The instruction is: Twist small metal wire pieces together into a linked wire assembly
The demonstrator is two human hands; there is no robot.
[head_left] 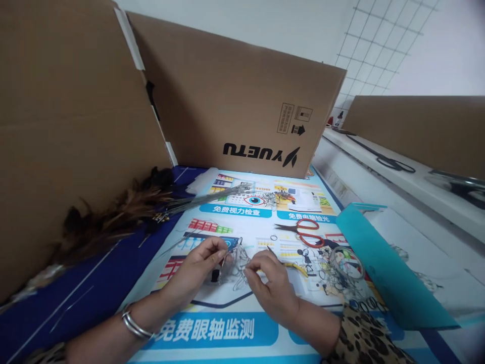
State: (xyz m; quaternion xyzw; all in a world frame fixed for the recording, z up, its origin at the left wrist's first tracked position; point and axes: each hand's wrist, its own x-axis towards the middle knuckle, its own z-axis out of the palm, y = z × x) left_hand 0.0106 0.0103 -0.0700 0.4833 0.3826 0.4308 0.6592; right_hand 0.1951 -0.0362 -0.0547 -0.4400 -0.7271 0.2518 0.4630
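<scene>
My left hand (204, 260) is closed in a pinch, thumb against forefinger, over the printed sheet (215, 333). What sits between those fingertips is too small to make out. Just below them lies a small black piece (215, 275). A tangle of thin silvery wire pieces (239, 265) spreads between my two hands. Close to its right side, my right hand (275, 288) is also pinched, its fingertips hiding whatever they hold. Yellow-handled pliers (296, 268) lie partly behind the right hand, with the dark tip showing above the knuckles.
Red-handled scissors (308, 233) lie beyond the right hand. A clear tape roll (359, 270) rests among black and silver bits. A teal board (390, 268) stands at right. Brown feathers (117, 215) and a wire bundle (212, 198) lie left. Cardboard walls (227, 101) enclose the back and left.
</scene>
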